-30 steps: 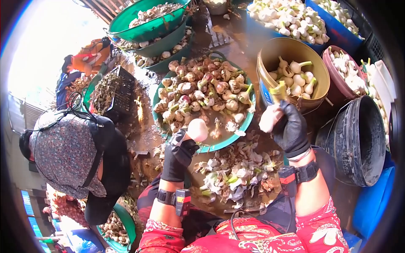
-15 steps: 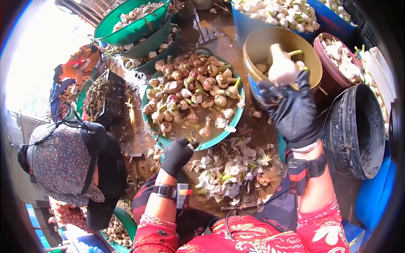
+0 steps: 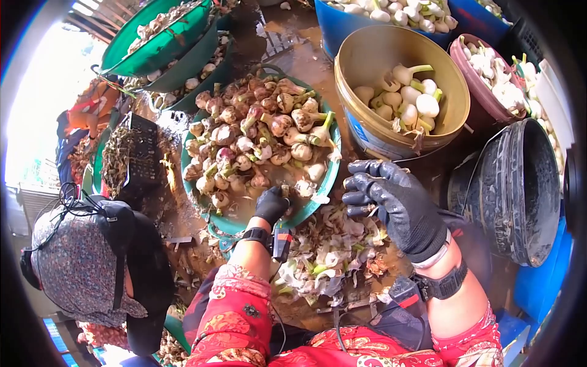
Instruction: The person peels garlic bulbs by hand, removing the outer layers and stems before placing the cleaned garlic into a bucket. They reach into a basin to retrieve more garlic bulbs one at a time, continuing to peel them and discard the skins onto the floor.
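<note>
My left hand, in a black glove, is closed at the near side of a green basin of unpeeled garlic bulbs in murky water. Its fingers grip a garlic bulb, mostly hidden by the glove. My right hand, gloved and wet, is over the loose peelings, fingers apart and slightly curled, with no bulb in it. Beyond it stands a tan bucket with peeled white garlic bulbs inside.
A muddy black bucket lies tilted at right. Blue and pink tubs of white garlic stand behind. Stacked green basins are at upper left. A person in a floral head cover is close on the left.
The white garlic bulb has left my right hand, which has drawn back from the tan bucket. My left hand has moved forward into the basin and closed on a bulb. The view has shifted slightly.
</note>
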The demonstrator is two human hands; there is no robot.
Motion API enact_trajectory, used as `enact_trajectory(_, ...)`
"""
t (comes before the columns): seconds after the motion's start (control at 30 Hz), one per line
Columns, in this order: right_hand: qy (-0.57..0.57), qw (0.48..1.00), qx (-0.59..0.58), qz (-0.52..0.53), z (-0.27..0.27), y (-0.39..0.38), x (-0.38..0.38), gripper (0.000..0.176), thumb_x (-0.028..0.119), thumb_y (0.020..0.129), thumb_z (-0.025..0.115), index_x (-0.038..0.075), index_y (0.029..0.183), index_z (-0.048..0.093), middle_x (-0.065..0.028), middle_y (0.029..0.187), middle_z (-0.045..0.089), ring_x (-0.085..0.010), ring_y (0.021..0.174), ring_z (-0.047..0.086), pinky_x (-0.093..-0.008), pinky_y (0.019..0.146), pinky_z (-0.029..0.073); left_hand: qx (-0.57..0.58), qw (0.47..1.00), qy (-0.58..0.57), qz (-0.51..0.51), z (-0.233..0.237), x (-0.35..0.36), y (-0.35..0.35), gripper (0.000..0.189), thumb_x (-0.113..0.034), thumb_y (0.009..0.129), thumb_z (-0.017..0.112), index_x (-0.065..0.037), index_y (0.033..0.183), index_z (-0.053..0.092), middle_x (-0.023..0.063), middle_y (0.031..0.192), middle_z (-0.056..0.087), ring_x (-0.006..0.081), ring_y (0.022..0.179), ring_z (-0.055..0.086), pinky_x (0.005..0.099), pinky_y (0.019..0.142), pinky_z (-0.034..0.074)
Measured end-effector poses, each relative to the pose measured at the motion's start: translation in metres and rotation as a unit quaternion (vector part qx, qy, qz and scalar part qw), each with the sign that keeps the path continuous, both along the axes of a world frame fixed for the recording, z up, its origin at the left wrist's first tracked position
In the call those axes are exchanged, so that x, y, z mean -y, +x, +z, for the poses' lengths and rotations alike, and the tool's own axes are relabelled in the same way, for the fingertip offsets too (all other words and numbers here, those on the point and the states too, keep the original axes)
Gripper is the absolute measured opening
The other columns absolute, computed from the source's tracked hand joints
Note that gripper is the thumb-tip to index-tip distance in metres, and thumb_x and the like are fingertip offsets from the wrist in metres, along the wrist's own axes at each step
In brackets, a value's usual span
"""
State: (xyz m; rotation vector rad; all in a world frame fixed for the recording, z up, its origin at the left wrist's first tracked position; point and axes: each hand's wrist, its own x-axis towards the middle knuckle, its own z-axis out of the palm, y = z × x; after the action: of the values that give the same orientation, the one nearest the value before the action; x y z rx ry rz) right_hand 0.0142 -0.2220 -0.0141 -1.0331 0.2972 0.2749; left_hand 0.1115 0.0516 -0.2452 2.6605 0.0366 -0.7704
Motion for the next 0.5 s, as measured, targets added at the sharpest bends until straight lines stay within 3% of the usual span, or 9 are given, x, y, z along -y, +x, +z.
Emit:
enact_trajectory(0.07, 0.019, 1.0, -0.002, 0.006, -0.003, 0.002, -0.005, 0.027, 0.016, 0.091, 0.054, -0.002, 0.111, 0.054, -0.0068, 0.098, 0.062, -0.0135, 0.084, 0.063, -0.0262, 0.075, 0.053, -0.016, 0.988, -0.146, 0.042, 0.014, -0.013, -0.002, 0.044, -0.031, 0.067, 0.072, -0.007, 0.104, 0.065, 0.0173, 0.098, 0.067, 0.0387, 0.09, 0.063, 0.041, 0.081, 0.048)
enact_trajectory(0.13, -0.001, 0.999, -0.012, 0.031, -0.011, 0.002, -0.013, 0.027, 0.015, 0.091, 0.056, -0.002, 0.112, 0.053, -0.0068, 0.098, 0.062, -0.0117, 0.083, 0.062, -0.0253, 0.074, 0.053, 0.047, 0.983, -0.171, 0.035, 0.039, -0.017, -0.017, 0.036, -0.03, 0.07, 0.075, -0.005, 0.094, 0.068, 0.0108, 0.084, 0.069, 0.0305, 0.076, 0.066, 0.0359, 0.07, 0.049)
enact_trajectory(0.17, -0.012, 0.999, -0.028, 0.044, -0.014, 0.002, -0.019, 0.028, 0.012, 0.089, 0.058, -0.002, 0.112, 0.053, -0.0064, 0.097, 0.062, -0.0087, 0.082, 0.06, -0.0223, 0.072, 0.051, 0.006, 0.945, -0.302, 0.124, 0.064, -0.013, -0.027, 0.033, -0.027, 0.073, 0.074, -0.004, 0.095, 0.067, 0.0086, 0.082, 0.068, 0.0242, 0.075, 0.064, 0.033, 0.068, 0.049)
enact_trajectory(0.27, -0.124, 0.979, 0.069, 0.149, -0.032, -0.01, -0.046, 0.075, 0.019, 0.079, 0.072, -0.001, 0.138, 0.032, -0.0145, 0.107, 0.061, -0.0165, 0.087, 0.061, -0.0286, 0.077, 0.05, -0.096, 0.79, -0.538, 0.276, 0.142, 0.003, -0.059, 0.03, -0.021, 0.082, 0.07, 0.0, 0.102, 0.063, 0.0031, 0.081, 0.064, 0.0091, 0.07, 0.059, 0.0246, 0.063, 0.049)
enact_trajectory(0.3, -0.249, 0.94, 0.073, 0.222, -0.029, -0.014, -0.052, 0.096, 0.023, 0.074, 0.077, 0.002, 0.146, 0.016, -0.0202, 0.123, 0.053, -0.0253, 0.1, 0.058, -0.0351, 0.089, 0.046, -0.102, 0.797, -0.536, 0.259, 0.143, -0.004, -0.067, 0.031, -0.022, 0.084, 0.068, 0.001, 0.103, 0.06, 0.0037, 0.082, 0.062, 0.0107, 0.071, 0.06, 0.0241, 0.064, 0.05)
enact_trajectory(0.33, -0.355, 0.892, 0.208, 0.186, -0.039, -0.02, -0.062, 0.101, 0.025, 0.073, 0.078, 0.005, 0.147, 0.013, -0.0221, 0.133, 0.043, -0.0276, 0.112, 0.052, -0.0364, 0.097, 0.041, -0.089, 0.753, -0.584, 0.289, 0.175, 0.014, -0.082, 0.023, -0.023, 0.086, 0.066, -0.003, 0.09, 0.058, -0.0001, 0.074, 0.055, 0.0109, 0.065, 0.056, 0.0262, 0.061, 0.048)
enact_trajectory(0.4, -0.292, 0.907, 0.278, 0.125, -0.059, -0.026, -0.083, 0.099, 0.026, 0.072, 0.079, 0.005, 0.146, 0.017, -0.0215, 0.135, 0.042, -0.0256, 0.117, 0.049, -0.0359, 0.099, 0.04, -0.008, 0.782, -0.589, 0.201, 0.188, 0.014, -0.106, 0.026, -0.025, 0.089, 0.062, 0.001, 0.094, 0.06, 0.0032, 0.078, 0.061, 0.0103, 0.071, 0.059, 0.0238, 0.064, 0.049)
enact_trajectory(0.43, -0.212, 0.948, 0.194, 0.137, -0.048, -0.028, -0.086, 0.095, 0.026, 0.071, 0.08, 0.002, 0.144, 0.023, -0.0203, 0.131, 0.046, -0.0241, 0.115, 0.051, -0.0353, 0.098, 0.041, -0.076, 0.767, -0.598, 0.219, 0.199, 0.006, -0.107, 0.027, -0.025, 0.087, 0.064, 0.0, 0.095, 0.059, 0.0041, 0.083, 0.061, 0.0124, 0.073, 0.059, 0.0258, 0.067, 0.049)
enact_trajectory(0.5, -0.201, 0.948, 0.218, 0.115, -0.046, -0.032, -0.092, 0.086, 0.015, 0.074, 0.077, 0.002, 0.142, 0.026, -0.0155, 0.127, 0.049, -0.0201, 0.112, 0.053, -0.0329, 0.096, 0.043, -0.021, 0.787, -0.573, 0.227, 0.222, 0.013, -0.117, 0.026, -0.024, 0.087, 0.063, 0.001, 0.096, 0.06, 0.0045, 0.084, 0.062, 0.0122, 0.074, 0.06, 0.0251, 0.068, 0.048)
